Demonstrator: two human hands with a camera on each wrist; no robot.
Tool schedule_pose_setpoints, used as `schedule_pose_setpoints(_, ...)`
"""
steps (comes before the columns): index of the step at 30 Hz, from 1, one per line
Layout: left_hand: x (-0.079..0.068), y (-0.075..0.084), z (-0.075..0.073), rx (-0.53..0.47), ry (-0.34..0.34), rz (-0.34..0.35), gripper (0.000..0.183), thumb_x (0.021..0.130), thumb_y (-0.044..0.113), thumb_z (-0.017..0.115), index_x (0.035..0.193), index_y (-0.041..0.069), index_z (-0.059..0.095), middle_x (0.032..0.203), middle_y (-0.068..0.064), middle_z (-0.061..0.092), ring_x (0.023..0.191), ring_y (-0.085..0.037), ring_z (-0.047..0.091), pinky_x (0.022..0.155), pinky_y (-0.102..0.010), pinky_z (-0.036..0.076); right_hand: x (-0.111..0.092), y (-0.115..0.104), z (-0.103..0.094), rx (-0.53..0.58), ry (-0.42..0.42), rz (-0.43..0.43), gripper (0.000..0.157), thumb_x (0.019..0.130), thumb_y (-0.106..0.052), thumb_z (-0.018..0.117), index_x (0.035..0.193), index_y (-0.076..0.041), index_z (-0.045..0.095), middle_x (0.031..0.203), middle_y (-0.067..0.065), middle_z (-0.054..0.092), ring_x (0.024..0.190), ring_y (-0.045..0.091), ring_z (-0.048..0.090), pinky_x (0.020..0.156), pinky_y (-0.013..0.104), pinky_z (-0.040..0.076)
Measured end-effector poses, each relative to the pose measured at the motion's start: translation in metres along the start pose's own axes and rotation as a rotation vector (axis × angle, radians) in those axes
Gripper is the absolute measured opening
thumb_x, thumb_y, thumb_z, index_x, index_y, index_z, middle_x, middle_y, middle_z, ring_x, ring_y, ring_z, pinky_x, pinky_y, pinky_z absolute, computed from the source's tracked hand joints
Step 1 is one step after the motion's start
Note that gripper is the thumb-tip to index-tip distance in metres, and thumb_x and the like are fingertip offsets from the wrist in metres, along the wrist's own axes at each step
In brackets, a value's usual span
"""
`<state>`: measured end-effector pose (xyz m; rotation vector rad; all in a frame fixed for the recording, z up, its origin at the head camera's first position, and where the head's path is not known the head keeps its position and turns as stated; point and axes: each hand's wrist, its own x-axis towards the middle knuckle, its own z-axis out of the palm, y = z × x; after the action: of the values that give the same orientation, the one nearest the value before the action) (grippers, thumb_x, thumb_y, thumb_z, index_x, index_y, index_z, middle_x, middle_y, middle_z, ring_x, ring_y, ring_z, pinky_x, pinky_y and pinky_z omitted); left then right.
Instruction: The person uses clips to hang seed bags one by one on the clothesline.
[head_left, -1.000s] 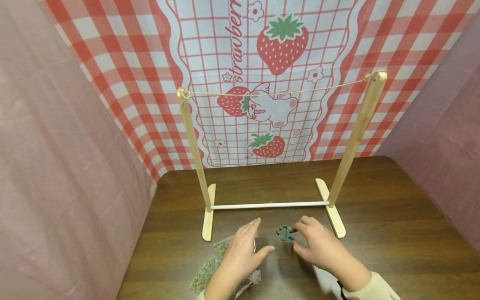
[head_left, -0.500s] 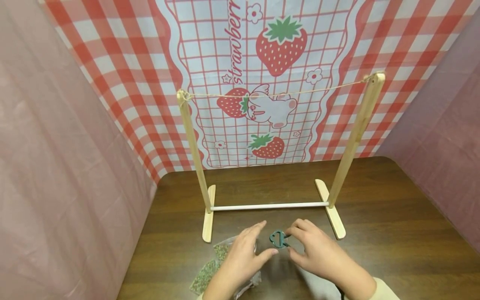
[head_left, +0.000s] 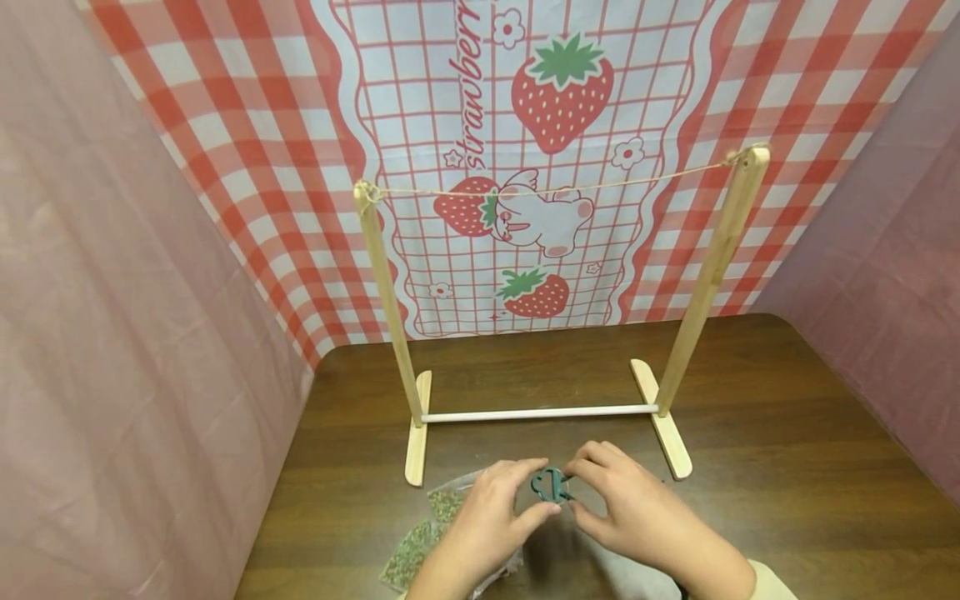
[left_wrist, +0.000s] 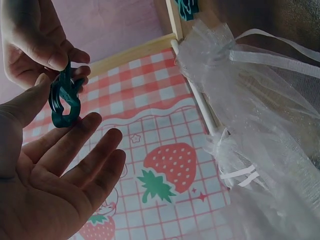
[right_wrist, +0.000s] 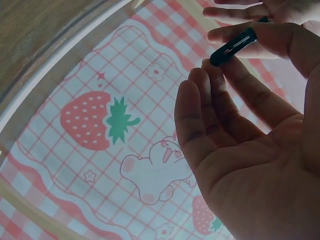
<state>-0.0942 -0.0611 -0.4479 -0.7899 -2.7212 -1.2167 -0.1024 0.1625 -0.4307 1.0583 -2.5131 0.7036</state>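
Note:
Between my hands, low in the head view, is a small dark green clip (head_left: 550, 485) with a rounded, open outline. My right hand (head_left: 637, 508) pinches its handles between thumb and index finger, the other fingers loosely bent. From the other side, my left hand (head_left: 487, 512) has its thumb and index fingertip at opposite edges of the clip. In the left wrist view the left thumb lies against the clip (left_wrist: 65, 100), and the other fingers (left_wrist: 105, 155) of that hand spread out below. Sheer drawstring bags of dried green herbs (head_left: 408, 552) lie partly hidden under the left forearm.
A wooden stand (head_left: 701, 292) with two posts, a white lower rod (head_left: 540, 412) and a string (head_left: 637, 179) across the top stands on the brown table (head_left: 780, 450). Behind hangs a strawberry-print cloth (head_left: 570, 100). Another green clip (left_wrist: 187, 9) shows in the left wrist view.
My right hand has brought the clip left and slightly nearer me. The left thumb and index finger have drawn closer together around its edges. The stand has stayed put.

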Motion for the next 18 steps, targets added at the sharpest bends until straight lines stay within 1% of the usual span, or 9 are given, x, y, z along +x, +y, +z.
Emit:
schedule_pose_setpoints(4,-0.0002,0.0003,0.0004,0.015,0.014,0.016,0.044,0.093,0.032,0.076,0.132,0.012,0.067,0.122,0.003,0.068,0.114,-0.015,0.060,0.094,-0.041,0.051,0.0001,-0.0005,0.0001,0.003,0.008,-0.010,0.032,0.073,-0.008,0.084,0.103,-0.011,0.072,0.102,-0.009,0.060,0.092,0.009,0.056,0.072,0.030,0.055)
schedule_pose_setpoints(12,-0.0003,0.0000,0.0003,0.017,0.053,0.072,0.041,0.093,0.031,0.077,0.127,0.009,0.069,0.115,0.001,0.069,0.108,-0.012,0.061,0.088,-0.034,0.053,-0.0001,0.0006,0.0010,0.016,0.040,-0.036,0.032,0.072,-0.009,0.083,0.101,-0.013,0.071,0.101,-0.010,0.059,0.091,0.007,0.054,0.072,0.029,0.054)
schedule_pose_setpoints(15,-0.0002,-0.0013,0.0003,0.018,0.076,0.129,0.040,0.093,0.030,0.077,0.125,0.006,0.070,0.112,-0.002,0.070,0.106,-0.012,0.061,0.085,-0.030,0.054,-0.0002,0.0008,-0.0002,0.037,0.063,-0.053,0.031,0.072,-0.009,0.083,0.101,-0.013,0.071,0.101,-0.010,0.059,0.092,0.007,0.054,0.073,0.028,0.053)
schedule_pose_setpoints(18,0.0005,-0.0029,0.0003,0.030,0.112,0.218,0.039,0.093,0.027,0.078,0.122,0.002,0.070,0.109,-0.004,0.071,0.104,-0.012,0.062,0.082,-0.024,0.053,-0.0004,0.0014,-0.0021,0.058,0.081,-0.070,0.032,0.072,-0.009,0.082,0.102,-0.014,0.071,0.103,-0.010,0.059,0.093,0.007,0.055,0.074,0.026,0.053)
